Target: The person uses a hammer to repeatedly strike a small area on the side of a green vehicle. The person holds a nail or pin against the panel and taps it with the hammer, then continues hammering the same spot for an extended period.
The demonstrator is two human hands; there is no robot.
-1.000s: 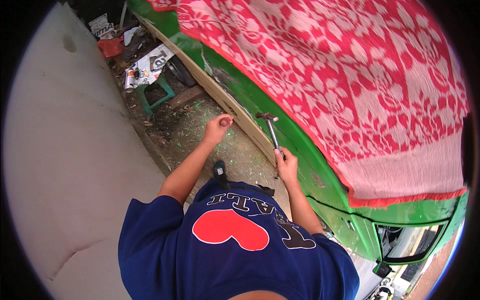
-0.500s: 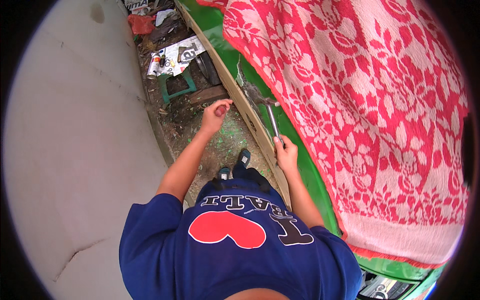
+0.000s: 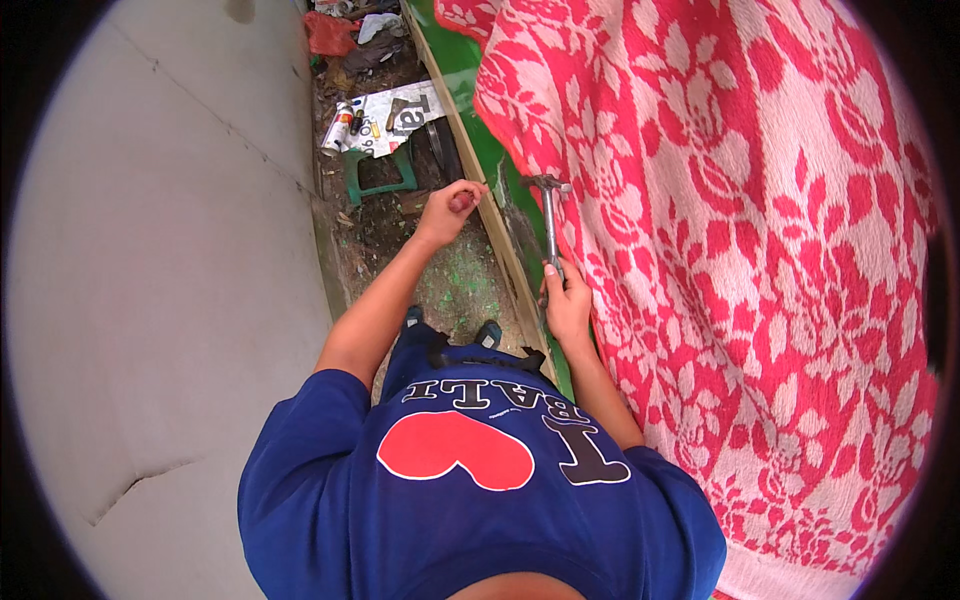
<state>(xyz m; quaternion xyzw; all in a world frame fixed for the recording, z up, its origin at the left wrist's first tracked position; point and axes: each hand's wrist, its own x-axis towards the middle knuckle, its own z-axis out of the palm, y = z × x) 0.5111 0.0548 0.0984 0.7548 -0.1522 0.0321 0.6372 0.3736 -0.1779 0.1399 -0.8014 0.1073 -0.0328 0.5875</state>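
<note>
My left hand (image 3: 446, 214) is closed round the reddish handle of a small tool (image 3: 461, 200), whose far end is too small to make out, beside a long wooden plank (image 3: 505, 255). My right hand (image 3: 568, 298) grips the metal shaft of a hammer (image 3: 551, 215), its head pointing away from me over the green body panel (image 3: 500, 155). A cracked, greyish damaged patch (image 3: 518, 225) runs along that panel beside the plank. A red and pink floral blanket (image 3: 730, 250) covers most of the green vehicle on my right.
A grey wall (image 3: 150, 280) rises on my left. In the narrow gap ahead lie a green plastic stool (image 3: 382, 188), a printed sheet (image 3: 395, 105), a spray can (image 3: 337, 132), a tyre (image 3: 441, 150), a red bag (image 3: 329, 35) and rubbish. Green flakes dot the ground (image 3: 458, 285) round my feet.
The view has turned along the gap, so more blanket shows and the vehicle's window has left view. Both hands have moved slightly farther forward, still holding their tools.
</note>
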